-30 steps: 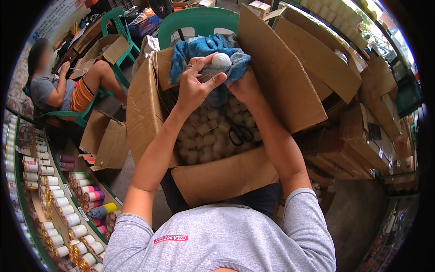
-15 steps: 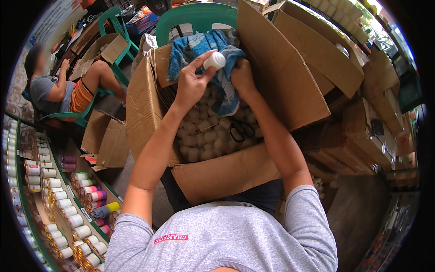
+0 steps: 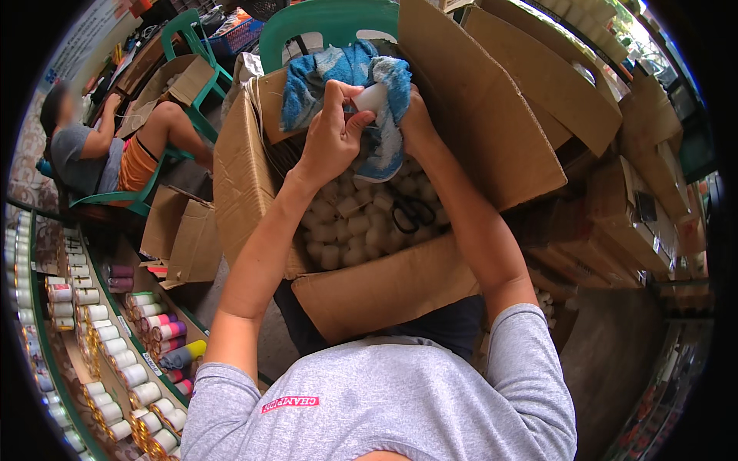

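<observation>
White cyl. over open box — long axis approx. L-to-R, slanting up, R end against blue cloth. My L hand pinches it, thumb + index — R hand clutches cloth alongside.

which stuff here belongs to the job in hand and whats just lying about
Seemingly in use:
white cylinder, left hand
blue cloth, right hand
box of pale pieces

Probably just lying about:
scissors, on the pieces
green chair behind the box
smaller box at left

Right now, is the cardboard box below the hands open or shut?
Open: the cardboard box has its near flap folded outward, showing white pieces and scissors inside.
</observation>
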Demonstrator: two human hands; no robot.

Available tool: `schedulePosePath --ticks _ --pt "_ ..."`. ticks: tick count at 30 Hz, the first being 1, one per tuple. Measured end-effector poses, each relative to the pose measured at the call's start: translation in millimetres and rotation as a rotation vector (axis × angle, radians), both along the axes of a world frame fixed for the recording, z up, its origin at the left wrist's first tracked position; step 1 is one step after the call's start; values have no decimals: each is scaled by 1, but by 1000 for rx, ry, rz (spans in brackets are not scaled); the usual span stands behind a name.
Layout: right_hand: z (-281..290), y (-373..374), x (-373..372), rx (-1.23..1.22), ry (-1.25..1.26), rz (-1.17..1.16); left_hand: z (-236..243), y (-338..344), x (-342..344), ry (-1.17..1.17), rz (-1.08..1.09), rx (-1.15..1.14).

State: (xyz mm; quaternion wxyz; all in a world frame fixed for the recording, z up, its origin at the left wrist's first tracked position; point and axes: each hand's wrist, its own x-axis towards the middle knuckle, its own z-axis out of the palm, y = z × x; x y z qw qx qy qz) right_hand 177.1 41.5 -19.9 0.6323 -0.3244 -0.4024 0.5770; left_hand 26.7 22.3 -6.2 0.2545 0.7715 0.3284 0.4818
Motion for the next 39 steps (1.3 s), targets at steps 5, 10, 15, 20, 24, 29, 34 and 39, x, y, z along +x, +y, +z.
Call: schedulePosePath --ticks 5,10,15,20,24,29,34,39 --pt "-4 -2 -1 14 53 -15 -2 7 -1 -301 -201 -239" --pt "-5 -4 -3 168 -91 32 0 18 -20 -621 -409 -803" --pt "-3 -3 5 410 -423 100 -2 17 -24 -653 -403 -912" --pt "-3 -5 -4 536 -513 -127 3 7 -10 -479 -155 -732" --pt "3 -5 -14 389 -352 -198 0 3 3 -386 -60 -424" --pt "3 -5 -7 122 -38 -9 1 4 -4 -445 -154 -534" --pt "-2 -11 0 23 136 158 4 11 -22 -603 -452 -754" --pt "-8 -4 10 120 180 319 6 9 -19 -603 -441 -778"
